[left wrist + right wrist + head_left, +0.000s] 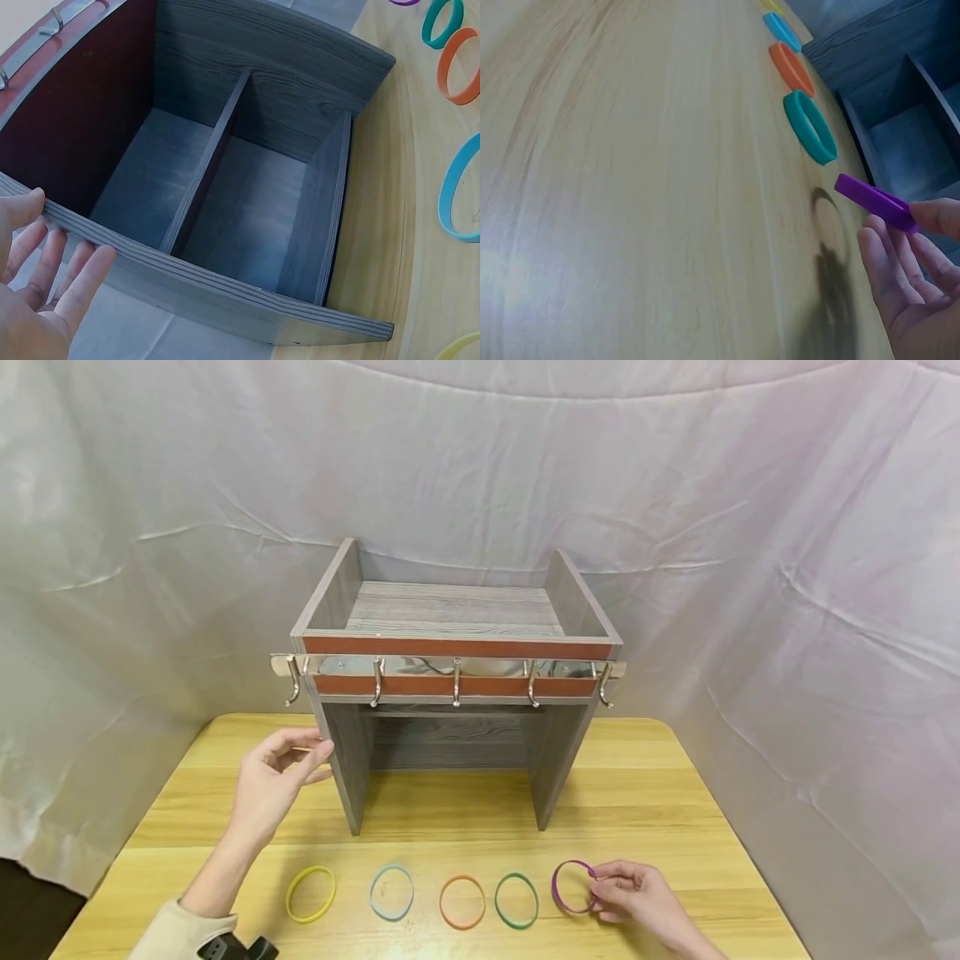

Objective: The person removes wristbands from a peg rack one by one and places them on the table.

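My right hand (637,900) pinches a purple silicone wristband (874,201) by its edge between thumb and fingertips. The band is raised, with its shadow falling on the wood beside it in the right wrist view. On the left, my left hand (268,777) is at the grey wooden stand (343,760), thumb tip right at the edge of its left side panel, the other fingers loosely spread. Across the stand's front runs a metal hook rail (420,667) with several hooks, over a reddish-brown strip (495,649).
A yellow wristband (288,902), a light blue one (372,897), an orange one (442,906) and a green one (498,906) lie in a row on the wooden table (645,802). Pale grey cloth (465,485) hangs behind and on both sides.
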The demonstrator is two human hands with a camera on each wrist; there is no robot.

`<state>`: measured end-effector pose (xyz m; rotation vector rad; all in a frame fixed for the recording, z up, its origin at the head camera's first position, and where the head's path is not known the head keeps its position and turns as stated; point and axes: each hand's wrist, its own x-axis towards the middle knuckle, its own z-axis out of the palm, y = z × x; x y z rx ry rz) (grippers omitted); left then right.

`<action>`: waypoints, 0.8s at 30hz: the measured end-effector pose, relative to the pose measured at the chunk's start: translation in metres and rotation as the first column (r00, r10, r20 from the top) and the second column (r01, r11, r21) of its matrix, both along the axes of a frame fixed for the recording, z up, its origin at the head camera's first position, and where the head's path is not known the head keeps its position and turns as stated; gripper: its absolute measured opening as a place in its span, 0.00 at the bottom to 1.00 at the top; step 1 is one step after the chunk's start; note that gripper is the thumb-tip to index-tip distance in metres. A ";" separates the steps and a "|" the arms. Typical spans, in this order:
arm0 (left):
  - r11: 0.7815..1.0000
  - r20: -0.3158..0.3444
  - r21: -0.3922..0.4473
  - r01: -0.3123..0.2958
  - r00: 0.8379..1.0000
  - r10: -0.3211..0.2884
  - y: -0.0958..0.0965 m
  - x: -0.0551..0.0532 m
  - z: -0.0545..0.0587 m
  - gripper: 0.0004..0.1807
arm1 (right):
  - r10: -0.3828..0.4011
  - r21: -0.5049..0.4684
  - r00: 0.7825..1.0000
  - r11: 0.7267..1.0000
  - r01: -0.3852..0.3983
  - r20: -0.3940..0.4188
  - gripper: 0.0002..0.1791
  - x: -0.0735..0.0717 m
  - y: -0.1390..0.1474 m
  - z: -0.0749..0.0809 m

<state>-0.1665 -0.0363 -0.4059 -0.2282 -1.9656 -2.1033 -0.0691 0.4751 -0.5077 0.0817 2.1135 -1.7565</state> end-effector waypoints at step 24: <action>1.000 -0.007 -0.010 0.000 1.000 0.000 -0.001 0.001 -0.001 0.06 | 0.030 0.002 0.997 1.000 -0.030 0.069 0.27 0.002 0.014 -0.021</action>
